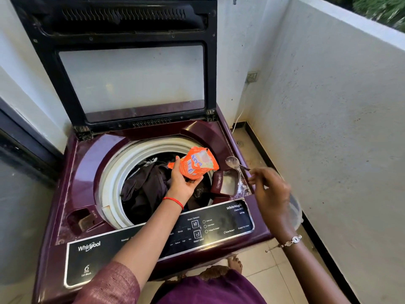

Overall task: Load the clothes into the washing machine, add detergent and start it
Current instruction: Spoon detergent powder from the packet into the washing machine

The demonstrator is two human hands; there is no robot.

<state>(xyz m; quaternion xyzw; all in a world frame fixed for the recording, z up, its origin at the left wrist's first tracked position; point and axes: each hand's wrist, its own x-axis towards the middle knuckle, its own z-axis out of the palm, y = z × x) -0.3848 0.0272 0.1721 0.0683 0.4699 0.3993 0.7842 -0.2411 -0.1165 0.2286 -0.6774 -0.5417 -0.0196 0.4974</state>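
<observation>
Head view: packet (195,164) over drum rim (109,178); spoon (232,161) just behind detergent drawer (229,184).

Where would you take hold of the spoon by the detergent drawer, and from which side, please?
By the far end of its thin handle, coming from the right, as the right hand pinches it. The spoon points its bowl left, near the open detergent drawer, and the bowl seems to carry powder, so a light pinch at the tail should keep it level and fingers clear.
</observation>
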